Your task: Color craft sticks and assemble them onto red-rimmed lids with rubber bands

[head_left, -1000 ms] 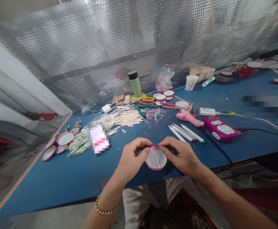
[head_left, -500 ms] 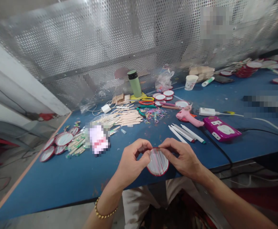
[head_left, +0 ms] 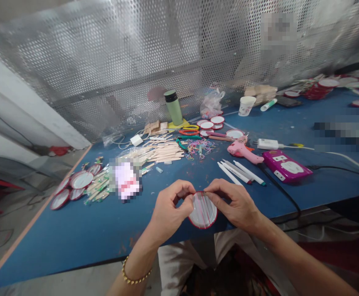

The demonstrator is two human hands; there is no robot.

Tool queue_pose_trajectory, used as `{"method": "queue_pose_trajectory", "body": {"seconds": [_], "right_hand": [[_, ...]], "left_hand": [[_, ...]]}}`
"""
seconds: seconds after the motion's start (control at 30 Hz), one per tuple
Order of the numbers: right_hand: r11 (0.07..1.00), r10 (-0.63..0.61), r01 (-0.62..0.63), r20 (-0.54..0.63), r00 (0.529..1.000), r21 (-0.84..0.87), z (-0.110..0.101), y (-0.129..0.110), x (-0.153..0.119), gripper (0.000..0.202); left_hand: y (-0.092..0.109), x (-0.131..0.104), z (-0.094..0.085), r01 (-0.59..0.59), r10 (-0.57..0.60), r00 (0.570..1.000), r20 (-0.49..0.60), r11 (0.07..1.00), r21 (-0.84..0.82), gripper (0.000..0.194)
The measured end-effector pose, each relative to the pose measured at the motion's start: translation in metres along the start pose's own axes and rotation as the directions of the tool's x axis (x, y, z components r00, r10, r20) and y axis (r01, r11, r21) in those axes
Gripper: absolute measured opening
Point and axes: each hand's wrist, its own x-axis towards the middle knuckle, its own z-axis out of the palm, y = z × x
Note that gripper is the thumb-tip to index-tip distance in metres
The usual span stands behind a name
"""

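Between my hands is a round white disc [head_left: 201, 213] with a red rim, held near the table's front edge. Thin reddish bands run across its face. My left hand [head_left: 175, 205] pinches the disc's upper left edge between thumb and forefinger. On the upper right edge, my right hand [head_left: 231, 201] pinches in the same way, and the two sets of fingertips are close together. Several white markers [head_left: 241, 172] lie just beyond my right hand. A pink glue gun [head_left: 244, 150] rests behind them.
A purple power strip [head_left: 286, 166] sits at right, its black cord hanging over the edge. Wooden sticks [head_left: 167, 152], colourful rubber bands [head_left: 201, 148] and a green bottle [head_left: 173, 109] stand or lie farther back. Red-rimmed discs [head_left: 81, 179] are piled at left; a paper cup [head_left: 246, 106] stands behind.
Both hands stay in nearly the same place, pinching the disc. The disc has shifted very slightly to the left and its bands look a little more spread.
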Motion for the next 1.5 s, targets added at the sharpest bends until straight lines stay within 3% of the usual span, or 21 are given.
{"method": "queue_pose_trajectory", "body": {"seconds": [0.33,0.53,0.67,0.73,0.8,0.87,0.97,1.03,1.1,1.2,1.5], "right_hand": [[1.000,-0.001,0.001,0.007,1.000,0.003,0.000,-0.001,0.001,0.013],[0.998,-0.029,0.028,-0.023,0.999,-0.052,-0.001,0.000,0.000,0.014],[0.993,-0.062,0.058,-0.040,0.997,-0.104,0.000,0.001,0.001,0.013],[0.990,-0.063,0.059,-0.029,0.998,-0.126,0.000,0.001,0.002,0.011],[0.984,-0.071,0.058,-0.072,0.995,-0.169,0.000,-0.001,0.004,0.010],[0.972,-0.108,0.067,-0.175,0.979,-0.223,0.000,-0.007,0.005,0.011],[0.958,-0.194,0.119,-0.282,0.939,-0.263,0.002,-0.019,0.007,0.013],[0.953,-0.227,0.148,-0.300,0.927,-0.263,0.005,-0.026,0.008,0.012],[0.952,-0.238,0.157,-0.314,0.919,-0.262,0.010,-0.031,0.009,0.012],[0.953,-0.240,0.152,-0.352,0.905,-0.260,0.017,-0.033,0.009,0.013],[0.978,-0.160,0.088,-0.408,0.899,-0.189,0.027,-0.033,0.007,0.012]], "left_hand": [[0.002,0.001,0.000,0.003,-0.003,1.000,-0.003,1.000,0.002,0.005],[-0.002,-0.001,-0.005,-0.011,0.011,1.000,-0.008,0.998,0.058,0.015],[-0.008,-0.008,-0.008,0.127,-0.141,0.985,0.096,0.982,0.137,0.019],[-0.011,-0.011,-0.008,0.143,-0.161,0.982,0.099,0.975,0.171,0.020],[-0.015,-0.012,-0.006,0.069,-0.077,0.997,0.021,0.964,0.258,0.020],[-0.020,-0.012,-0.003,-0.072,0.126,0.987,-0.103,0.905,0.418,0.019],[-0.026,-0.012,0.000,-0.239,0.489,0.850,-0.195,0.690,0.683,0.016],[-0.029,-0.012,0.002,-0.276,0.612,0.775,-0.157,0.552,0.787,0.016],[-0.030,-0.012,0.003,-0.280,0.666,0.736,-0.120,0.461,0.842,0.015],[-0.029,-0.013,0.005,-0.271,0.706,0.700,-0.106,0.400,0.876,0.014],[-0.028,-0.014,0.010,-0.315,0.733,0.677,-0.073,0.377,0.871,0.016]]}}
